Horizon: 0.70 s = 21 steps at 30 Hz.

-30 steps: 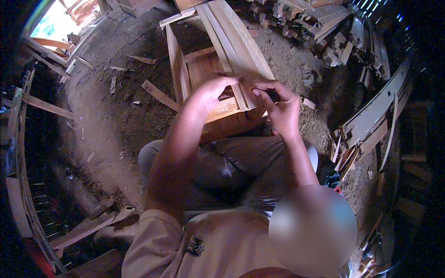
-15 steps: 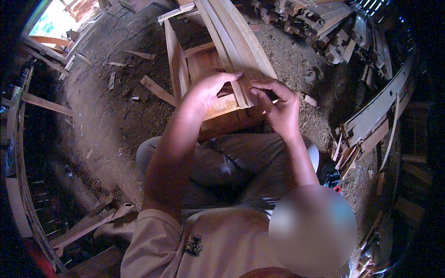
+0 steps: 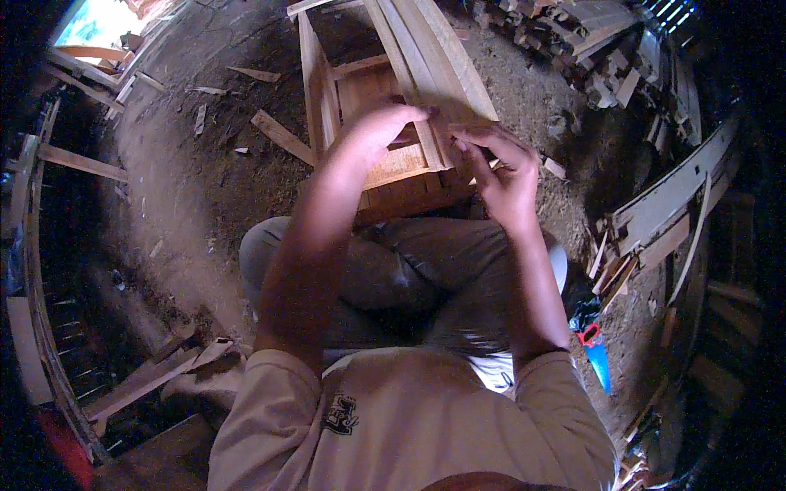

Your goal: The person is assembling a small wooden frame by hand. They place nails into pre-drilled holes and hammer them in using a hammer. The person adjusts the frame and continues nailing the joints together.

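Observation:
A long wooden frame (image 3: 378,173) of pale planks and rails lies in front of my crossed legs, with a slatted reddish-brown panel inside it. My left hand (image 3: 378,135) is closed round a rail near its close end, the thumb on top and the other fingers partly hidden in the opening. Over the right edge of the frame hovers my right hand (image 3: 509,172), thumb and forefinger pinched together. Whatever the pinch holds, if anything, is too small to make out. Wide flat boards (image 3: 438,61) run along the frame's right side.
A handsaw (image 3: 596,360) with a red handle and blue blade lies on the dirt floor by my right elbow. Offcuts are heaped (image 3: 598,41) at the far right. A loose wooden strip (image 3: 282,137) lies left of the frame. Long boards (image 3: 671,192) lean at the right.
The whole view has shifted slightly, so frame and hands sit higher in it. Both hands keep nearly the same pose at the frame. The saw now shows more fully.

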Motion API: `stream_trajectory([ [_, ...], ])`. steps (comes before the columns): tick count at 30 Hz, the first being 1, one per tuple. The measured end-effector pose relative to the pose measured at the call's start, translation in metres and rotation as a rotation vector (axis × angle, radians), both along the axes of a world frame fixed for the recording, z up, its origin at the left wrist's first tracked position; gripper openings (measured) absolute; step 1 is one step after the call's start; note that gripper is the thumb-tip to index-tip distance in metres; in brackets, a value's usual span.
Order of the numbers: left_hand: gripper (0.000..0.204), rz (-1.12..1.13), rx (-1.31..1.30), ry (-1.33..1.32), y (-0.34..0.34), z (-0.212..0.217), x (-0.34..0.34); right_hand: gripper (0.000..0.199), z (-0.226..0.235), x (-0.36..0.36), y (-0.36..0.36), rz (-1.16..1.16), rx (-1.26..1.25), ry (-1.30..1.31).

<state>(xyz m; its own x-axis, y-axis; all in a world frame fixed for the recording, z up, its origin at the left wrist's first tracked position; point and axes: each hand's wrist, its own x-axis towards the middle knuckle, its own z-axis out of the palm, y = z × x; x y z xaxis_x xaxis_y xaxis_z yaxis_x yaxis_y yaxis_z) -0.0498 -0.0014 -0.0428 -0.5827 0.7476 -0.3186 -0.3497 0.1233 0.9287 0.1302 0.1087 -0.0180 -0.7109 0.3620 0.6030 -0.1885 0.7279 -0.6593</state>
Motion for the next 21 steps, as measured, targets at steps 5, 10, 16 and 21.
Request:
stream_trajectory([
  [5, 0.052, 0.303, -0.009, 0.973, 0.006, -0.007, -0.001, 0.023, -0.005, -0.001, 0.000, -0.002, -0.036, 0.000],
  [10, 0.034, -0.045, 0.254, 1.191, -0.032, 0.015, 0.011, 0.024, -0.007, -0.007, -0.003, -0.013, 0.017, 0.038],
  [16, 0.019, -0.196, 0.299, 0.900, -0.036, 0.021, 0.033, 0.024, -0.004, -0.007, -0.004, -0.010, 0.010, 0.064],
  [21, 0.029, -0.151, 0.178, 0.918, -0.033, 0.022, 0.038, 0.030, -0.007, -0.004, -0.001, 0.030, -0.020, 0.043],
])
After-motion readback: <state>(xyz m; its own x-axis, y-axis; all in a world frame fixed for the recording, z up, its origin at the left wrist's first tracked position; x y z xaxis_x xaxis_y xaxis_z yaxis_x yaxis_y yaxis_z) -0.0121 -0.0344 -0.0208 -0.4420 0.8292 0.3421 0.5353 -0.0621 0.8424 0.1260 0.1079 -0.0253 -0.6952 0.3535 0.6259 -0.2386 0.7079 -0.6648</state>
